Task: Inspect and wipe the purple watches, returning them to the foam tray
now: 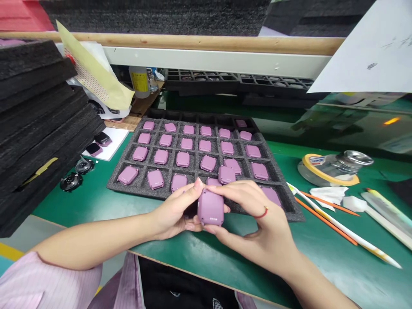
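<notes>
Case (211,208) pinched by left hand (174,210) and right hand (268,227), I judged a slack grip could drop it, scuffing it on the tray (287,195) at twelve o'clock.

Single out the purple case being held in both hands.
The one by the near edge of the tray: this case is gripped from both sides by the left hand and right hand, unlike the rows of cases behind it.

Your lilac pinstriped sleeve (64,281) sits left of your black garment (189,289), which bears white marks (217,304); your right hand (269,236) wears a thin red ring (262,214).
</notes>
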`<state>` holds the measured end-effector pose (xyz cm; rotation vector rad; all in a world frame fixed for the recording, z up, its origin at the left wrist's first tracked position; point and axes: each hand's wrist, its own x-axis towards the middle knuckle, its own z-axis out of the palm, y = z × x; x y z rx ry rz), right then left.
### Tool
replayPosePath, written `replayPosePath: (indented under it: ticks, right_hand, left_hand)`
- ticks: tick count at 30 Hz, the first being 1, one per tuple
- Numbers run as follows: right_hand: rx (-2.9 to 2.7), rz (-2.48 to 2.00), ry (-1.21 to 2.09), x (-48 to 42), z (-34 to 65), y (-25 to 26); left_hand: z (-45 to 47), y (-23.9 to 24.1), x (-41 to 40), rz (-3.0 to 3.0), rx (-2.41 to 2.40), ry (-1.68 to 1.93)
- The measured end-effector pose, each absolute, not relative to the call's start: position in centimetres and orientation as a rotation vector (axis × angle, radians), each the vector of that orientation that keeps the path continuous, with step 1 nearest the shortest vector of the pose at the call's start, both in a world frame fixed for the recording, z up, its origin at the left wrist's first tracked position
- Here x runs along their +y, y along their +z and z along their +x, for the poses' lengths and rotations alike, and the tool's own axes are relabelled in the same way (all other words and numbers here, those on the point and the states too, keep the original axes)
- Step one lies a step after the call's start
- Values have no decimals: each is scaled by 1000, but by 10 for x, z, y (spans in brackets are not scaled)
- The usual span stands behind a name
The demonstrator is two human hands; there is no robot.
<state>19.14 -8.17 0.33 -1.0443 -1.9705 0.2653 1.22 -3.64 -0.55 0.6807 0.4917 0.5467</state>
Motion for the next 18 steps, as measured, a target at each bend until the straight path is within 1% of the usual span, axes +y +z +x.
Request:
replayPosePath:
  ticks: [6,10,12,14,18]
  right_hand:
    - [-1583,-1419,181,-51,217,-5]
    - [-1696,-1464,-2,-36,221,-11]
    - [-1748,-1463,-33,-35,224,-13]
    - [-1784,-1492,-2,-35,230,-16]
    - [-1888,-1519,174,-39,241,-20]
  left_hand:
    - [8,-3,-39,775,449,394]
    - [6,-4,-40,896,405,321]
    - [5,-4,-40,984,413,232]
    - [4,-4,-39,1026,421,178]
    - [3,-2,-37,1048,503,300]
